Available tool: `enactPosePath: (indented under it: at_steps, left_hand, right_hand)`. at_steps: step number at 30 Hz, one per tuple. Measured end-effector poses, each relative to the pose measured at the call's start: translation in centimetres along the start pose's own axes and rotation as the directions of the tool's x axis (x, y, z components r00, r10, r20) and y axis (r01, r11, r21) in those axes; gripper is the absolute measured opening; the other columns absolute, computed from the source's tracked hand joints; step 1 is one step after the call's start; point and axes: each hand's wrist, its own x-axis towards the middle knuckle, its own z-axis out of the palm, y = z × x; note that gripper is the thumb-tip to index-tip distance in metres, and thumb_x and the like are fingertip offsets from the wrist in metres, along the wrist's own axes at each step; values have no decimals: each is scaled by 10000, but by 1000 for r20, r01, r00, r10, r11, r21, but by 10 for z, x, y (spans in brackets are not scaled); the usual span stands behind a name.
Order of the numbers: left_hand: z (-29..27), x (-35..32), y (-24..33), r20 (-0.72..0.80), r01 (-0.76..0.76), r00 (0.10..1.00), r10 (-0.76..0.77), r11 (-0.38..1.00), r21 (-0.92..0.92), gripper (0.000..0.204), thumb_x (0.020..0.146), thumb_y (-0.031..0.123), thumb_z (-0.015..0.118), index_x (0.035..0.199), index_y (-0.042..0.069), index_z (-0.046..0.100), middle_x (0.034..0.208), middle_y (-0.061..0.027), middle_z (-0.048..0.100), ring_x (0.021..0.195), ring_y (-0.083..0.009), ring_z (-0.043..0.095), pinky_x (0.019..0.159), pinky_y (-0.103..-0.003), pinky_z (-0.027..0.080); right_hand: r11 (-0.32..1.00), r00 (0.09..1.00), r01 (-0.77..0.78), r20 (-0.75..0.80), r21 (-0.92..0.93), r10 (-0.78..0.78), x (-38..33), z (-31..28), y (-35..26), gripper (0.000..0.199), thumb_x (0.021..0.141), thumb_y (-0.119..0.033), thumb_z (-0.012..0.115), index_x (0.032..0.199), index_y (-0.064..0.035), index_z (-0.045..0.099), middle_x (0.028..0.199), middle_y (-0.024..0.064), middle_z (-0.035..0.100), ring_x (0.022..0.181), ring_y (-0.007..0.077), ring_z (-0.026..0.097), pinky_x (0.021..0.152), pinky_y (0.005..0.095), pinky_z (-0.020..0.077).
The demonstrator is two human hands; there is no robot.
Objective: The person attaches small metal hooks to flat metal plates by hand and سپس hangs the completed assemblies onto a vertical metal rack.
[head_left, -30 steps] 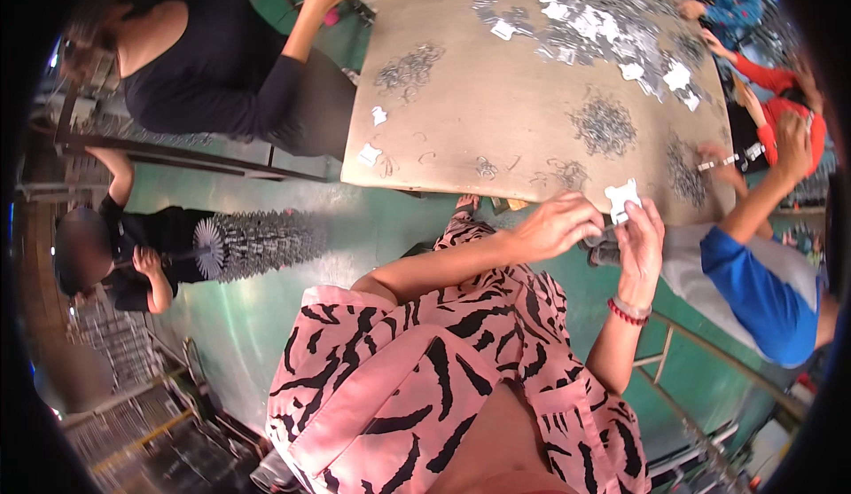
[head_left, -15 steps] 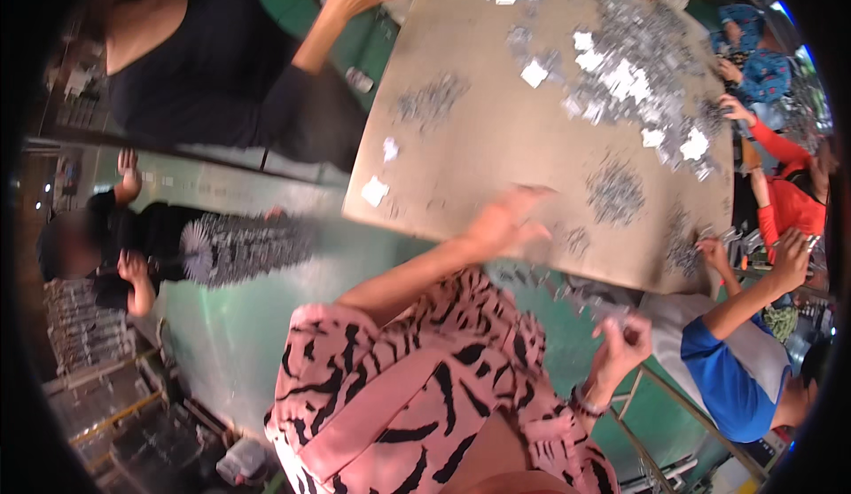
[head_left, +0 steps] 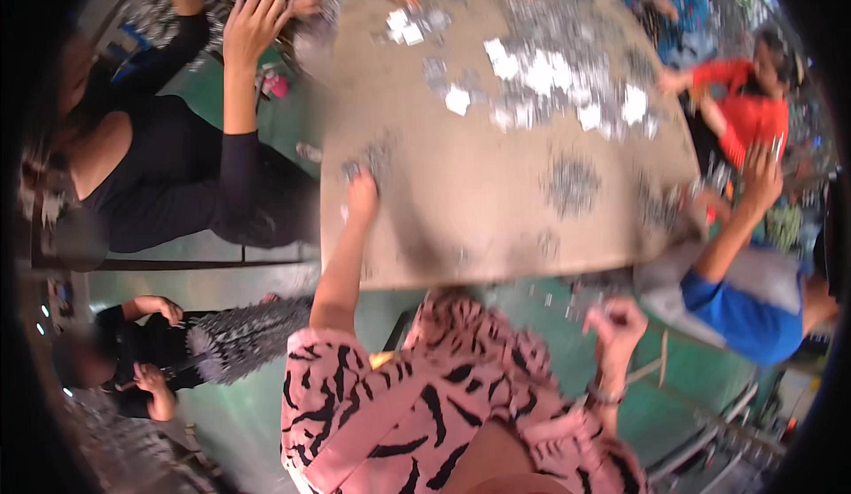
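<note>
A brown table [head_left: 479,219] carries small heaps of grey metal parts. My left hand [head_left: 361,191] reaches far across it and lies palm down, fingertips at a small grey heap [head_left: 377,157] near the table's left edge. My right hand [head_left: 618,321] hangs below the table's near edge, over the green floor, with its fingers curled into a fist. Nothing shows in it. My pink and black patterned sleeves [head_left: 417,405] fill the lower middle. The picture is blurred.
White packets [head_left: 541,73] and a large grey heap lie at the far side of the table. A person in black [head_left: 168,184] sits at the left, one in blue [head_left: 736,308] at the right, one in red [head_left: 745,108] beyond. A crouching person [head_left: 133,352] holds a grey bundle [head_left: 248,339].
My left hand has left the near right edge and stretched out to the heap at the table's left side. My right hand dropped below the edge and closed; the white piece is gone from view.
</note>
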Motion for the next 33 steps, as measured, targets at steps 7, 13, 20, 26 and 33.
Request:
enactPosePath:
  at_steps: [7,13,20,26,33]
  left_hand:
    - [-103,43,47,-35,-1,998,-58,506,-862,209,803,118,601,894,-69,587,725,-140,630,590,-209,606,538,-301,489]
    - [-217,-77,230,67,183,862,503,-185,-966,120,851,60,546,936,-13,590,867,-124,617,804,-228,619,736,-339,532]
    - [-216,-138,318,30,121,719,694,-82,-989,159,852,144,576,962,33,608,959,-50,603,903,-127,532,820,-273,418]
    - [-215,-141,342,175,231,654,736,27,-973,229,859,211,578,959,6,596,915,-34,599,855,-101,521,782,-257,412]
    - [-211,-148,344,186,328,732,655,-99,-940,83,863,130,558,871,48,562,880,-32,589,799,-94,539,722,-236,456]
  right_hand:
    - [1000,999,-27,-20,-4,27,4,0,-12,158,685,36,697,812,44,602,708,89,619,546,103,549,495,194,413]
    - [998,1000,-25,-11,61,25,6,-13,-4,272,707,6,691,970,38,631,732,74,626,545,90,531,531,196,420]
    - [990,998,60,7,131,-61,3,-27,7,235,729,16,668,962,20,640,762,38,597,565,77,518,532,192,425]
    - [972,988,123,-113,202,-102,-4,-40,12,237,723,47,657,957,8,646,766,36,586,576,77,531,533,192,437]
    - [993,971,111,-211,-34,-116,-5,-34,1,226,712,27,668,937,13,652,722,31,568,574,76,515,529,193,406]
